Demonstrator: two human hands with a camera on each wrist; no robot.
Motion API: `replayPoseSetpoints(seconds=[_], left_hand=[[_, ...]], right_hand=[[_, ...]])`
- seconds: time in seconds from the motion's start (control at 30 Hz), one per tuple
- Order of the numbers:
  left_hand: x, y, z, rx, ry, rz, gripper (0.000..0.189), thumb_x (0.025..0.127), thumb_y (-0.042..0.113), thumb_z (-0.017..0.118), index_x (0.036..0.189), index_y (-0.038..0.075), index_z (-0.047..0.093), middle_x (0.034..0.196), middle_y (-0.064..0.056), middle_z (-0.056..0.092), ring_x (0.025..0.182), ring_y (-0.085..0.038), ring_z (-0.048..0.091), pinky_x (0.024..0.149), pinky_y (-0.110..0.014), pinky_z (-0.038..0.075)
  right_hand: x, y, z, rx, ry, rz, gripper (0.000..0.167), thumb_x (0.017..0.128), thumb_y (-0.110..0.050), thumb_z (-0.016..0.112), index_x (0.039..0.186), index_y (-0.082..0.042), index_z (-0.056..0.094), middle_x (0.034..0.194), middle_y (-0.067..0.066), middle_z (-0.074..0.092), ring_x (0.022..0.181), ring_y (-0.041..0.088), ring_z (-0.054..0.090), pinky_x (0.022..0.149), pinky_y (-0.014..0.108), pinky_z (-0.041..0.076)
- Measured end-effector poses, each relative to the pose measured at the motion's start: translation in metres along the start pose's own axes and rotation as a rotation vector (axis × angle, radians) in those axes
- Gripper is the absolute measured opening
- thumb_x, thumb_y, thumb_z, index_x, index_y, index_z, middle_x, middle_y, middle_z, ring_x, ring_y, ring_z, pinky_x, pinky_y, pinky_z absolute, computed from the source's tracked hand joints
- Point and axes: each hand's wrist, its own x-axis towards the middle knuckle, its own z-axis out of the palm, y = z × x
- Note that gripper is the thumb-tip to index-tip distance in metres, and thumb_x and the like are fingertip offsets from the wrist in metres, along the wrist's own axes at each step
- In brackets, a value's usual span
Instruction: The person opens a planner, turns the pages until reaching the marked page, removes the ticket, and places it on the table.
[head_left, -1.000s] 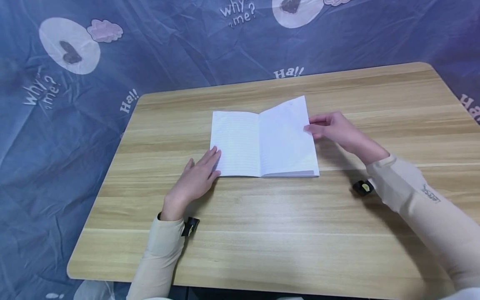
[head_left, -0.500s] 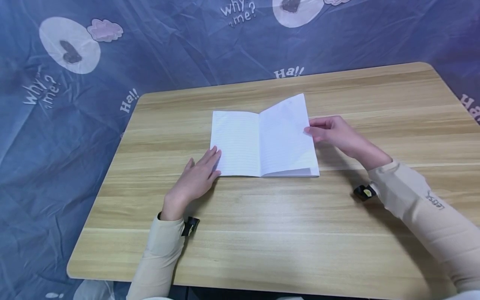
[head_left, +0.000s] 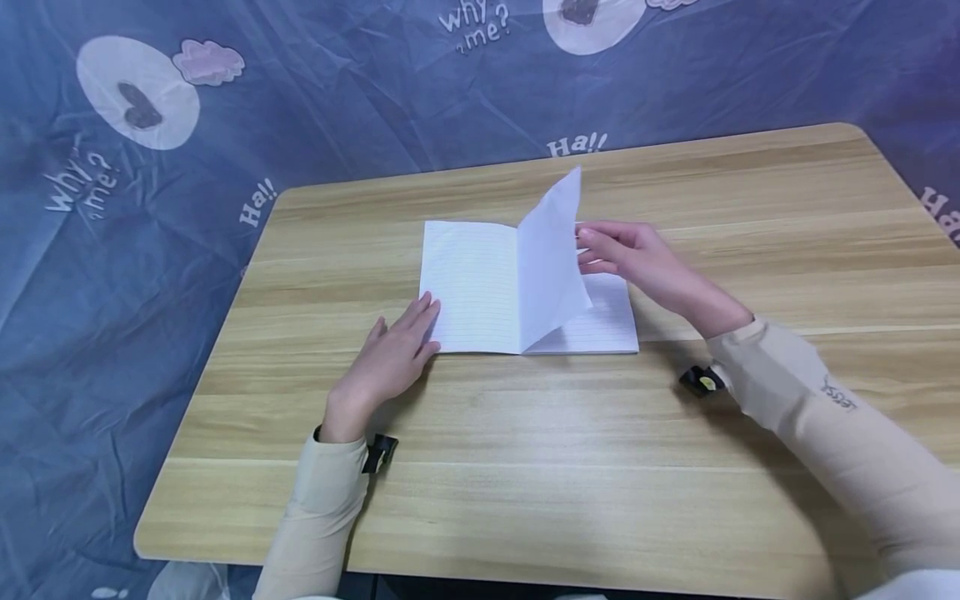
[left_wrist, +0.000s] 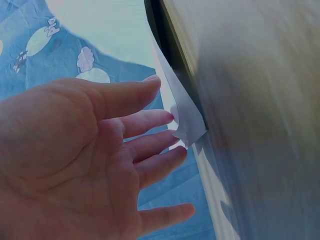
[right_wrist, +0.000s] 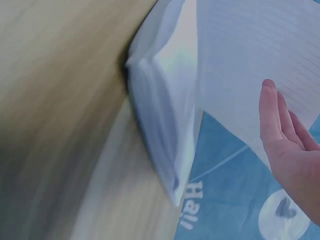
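An open notebook [head_left: 471, 283] with lined pages lies on the wooden table. One of its leaves [head_left: 551, 258] stands raised and tilted over the right half, curving at its free edge. My right hand [head_left: 652, 262] is at that free edge, its fingers against the leaf's far side. In the right wrist view, straight fingers [right_wrist: 271, 117] meet the lifted sheet. The left hand [head_left: 388, 358] rests flat with spread fingers on the lower left edge of the left page. Its palm side and fingertips at the paper's corner [left_wrist: 191, 125] show in the left wrist view.
The table [head_left: 525, 467] has rounded corners and extends around the notebook on all sides. A blue printed cloth [head_left: 337, 92] hangs behind and to the left. Small black devices [head_left: 702, 381] are worn at both wrists.
The right hand has moved left, and the leaf has risen from the right side to a steep stand, baring the lined page beneath. The left hand has stayed in place.
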Motion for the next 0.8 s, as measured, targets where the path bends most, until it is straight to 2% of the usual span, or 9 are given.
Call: replayPoseSetpoints(seconds=[0.1, 0.17, 0.3, 0.5, 0.6, 0.8], left_hand=[[-0.001, -0.001, 0.000, 0.001, 0.005, 0.001, 0.061, 0.105, 0.025, 0.047, 0.157, 0.008, 0.020, 0.163, -0.008, 0.012, 0.149, -0.025, 0.013, 0.114, -0.064, 0.009], [-0.001, -0.001, -0.001, -0.004, 0.006, -0.001, 0.061, 0.105, 0.025, 0.047, 0.157, 0.008, 0.020, 0.163, -0.008, 0.011, 0.149, -0.025, 0.012, 0.114, -0.063, 0.009], [-0.002, -0.002, -0.001, -0.007, 0.005, -0.003, 0.060, 0.105, 0.024, 0.046, 0.157, 0.008, 0.020, 0.164, -0.008, 0.011, 0.149, -0.026, 0.012, 0.114, -0.063, 0.008], [-0.002, -0.004, -0.004, -0.008, 0.012, -0.017, 0.058, 0.106, 0.021, 0.044, 0.157, 0.009, 0.020, 0.164, -0.007, 0.011, 0.149, -0.025, 0.012, 0.114, -0.063, 0.009], [-0.003, -0.005, -0.005, 0.000, 0.022, -0.033, 0.057, 0.105, 0.017, 0.043, 0.157, 0.009, 0.020, 0.164, -0.007, 0.012, 0.149, -0.026, 0.013, 0.114, -0.063, 0.010], [-0.003, -0.005, -0.008, 0.023, 0.019, -0.084, 0.060, 0.102, 0.007, 0.041, 0.157, 0.009, 0.019, 0.164, -0.006, 0.011, 0.148, -0.028, 0.014, 0.114, -0.062, 0.012]], right_hand=[[0.009, 0.000, 0.011, 0.016, -0.057, -0.082, 0.049, 0.104, -0.024, 0.050, 0.141, 0.009, 0.045, 0.127, 0.015, 0.062, 0.105, 0.018, 0.066, 0.097, 0.033, 0.049], [0.014, 0.000, 0.019, -0.015, -0.098, -0.134, 0.045, 0.105, -0.019, 0.049, 0.139, 0.010, 0.047, 0.129, 0.019, 0.061, 0.110, 0.022, 0.064, 0.097, 0.036, 0.050], [0.021, 0.001, 0.034, -0.167, -0.153, -0.195, 0.040, 0.104, -0.016, 0.051, 0.137, 0.005, 0.053, 0.134, 0.019, 0.058, 0.120, 0.028, 0.058, 0.099, 0.038, 0.048], [0.027, 0.005, 0.052, -0.427, -0.192, -0.220, 0.040, 0.101, -0.020, 0.056, 0.137, -0.002, 0.057, 0.136, 0.011, 0.059, 0.126, 0.024, 0.054, 0.104, 0.039, 0.043], [0.029, 0.008, 0.058, -0.521, -0.236, -0.248, 0.043, 0.101, -0.020, 0.056, 0.139, 0.000, 0.054, 0.139, 0.012, 0.056, 0.130, 0.026, 0.050, 0.106, 0.041, 0.041], [0.033, 0.015, 0.067, -0.670, -0.326, -0.303, 0.049, 0.101, -0.023, 0.056, 0.142, 0.004, 0.048, 0.148, 0.017, 0.045, 0.140, 0.031, 0.037, 0.115, 0.043, 0.027]])
